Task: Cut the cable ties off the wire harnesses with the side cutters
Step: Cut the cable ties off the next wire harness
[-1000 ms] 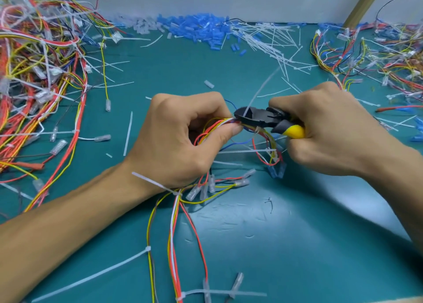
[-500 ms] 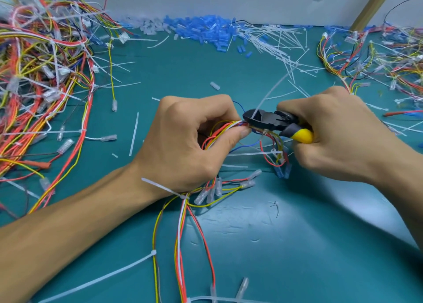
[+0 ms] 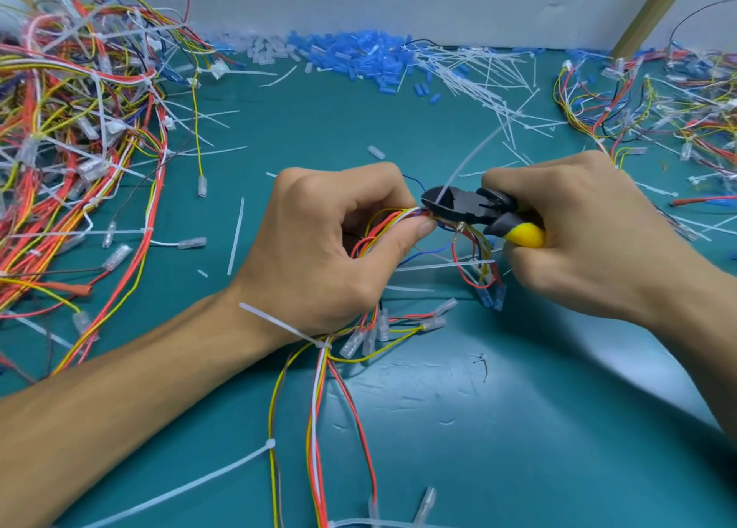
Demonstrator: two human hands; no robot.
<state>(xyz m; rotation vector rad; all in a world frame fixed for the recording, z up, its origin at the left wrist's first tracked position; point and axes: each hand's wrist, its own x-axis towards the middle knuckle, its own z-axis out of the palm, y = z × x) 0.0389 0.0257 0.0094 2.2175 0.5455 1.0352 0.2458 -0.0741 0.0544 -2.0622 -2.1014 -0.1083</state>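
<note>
Your left hand (image 3: 319, 248) is curled round the wire harness (image 3: 393, 224) at the middle of the desk (image 3: 518, 428), thumb and forefinger pinching the red, yellow, white and blue wires; that grip is closed tight on the bundle. Your right hand (image 3: 598, 236) is wrapped round the yellow-and-black handles of the side cutters (image 3: 466, 204), its grip closed on them. The black jaws point left and sit close together against the bundle, just right of your left thumb tip; you cannot tell whether they have bitten through. A white cable tie (image 3: 466, 160) stands up from the bundle at the jaws, its tail rising far and right across the cutter head. Under the cutters a loop of wires hangs down to blue terminals (image 3: 492, 298) at the desk. On the near side of your left hand the harness trails towards the near edge, bound by a second tie (image 3: 325, 344) beside your wrist and a third tie (image 3: 269, 444) nearer you, both with long tails running left. Clear terminals (image 3: 383, 328) fan out just right of the second tie. A tangled heap of harnesses (image 3: 79, 128) fills the far left, a smaller heap (image 3: 658, 104) lies far right, and blue sleeves (image 3: 359, 56) and loose white tie offcuts (image 3: 478, 76) lie along the far wall
</note>
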